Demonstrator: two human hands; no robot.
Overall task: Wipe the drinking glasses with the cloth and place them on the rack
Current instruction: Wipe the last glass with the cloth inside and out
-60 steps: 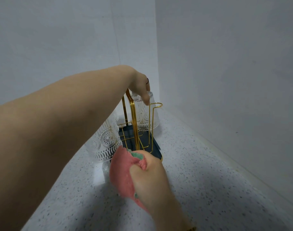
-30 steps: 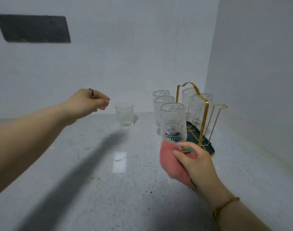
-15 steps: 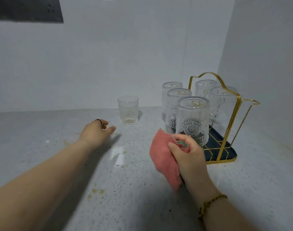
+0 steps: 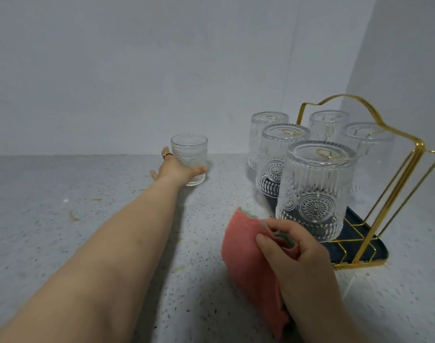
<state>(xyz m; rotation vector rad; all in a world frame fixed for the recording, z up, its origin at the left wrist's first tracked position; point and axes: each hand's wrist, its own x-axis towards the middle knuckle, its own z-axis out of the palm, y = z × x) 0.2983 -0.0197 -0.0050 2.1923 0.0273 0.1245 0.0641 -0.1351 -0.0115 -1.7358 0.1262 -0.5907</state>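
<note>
— Left hand (image 4: 173,168) has gone forward across the counter (image 4: 63,219) to the loose glass (image 4: 190,154) at eleven o'clock. Thumb is curled round its base, fingers behind it.
— Right hand?
— Right hand (image 4: 303,263), at five o'clock, pinches the folded pink cloth (image 4: 248,258) between thumb and fingers.
— Anything in the way?
— The rack (image 4: 394,194) at two o'clock carries five upturned glasses (image 4: 315,189). The nearest stands directly behind the cloth hand. The loose glass stands upright, apart from the rack, at its nine o'clock. Noted: ring (image 4: 167,155) on a left finger, stains on the counter at nine o'clock.
</note>
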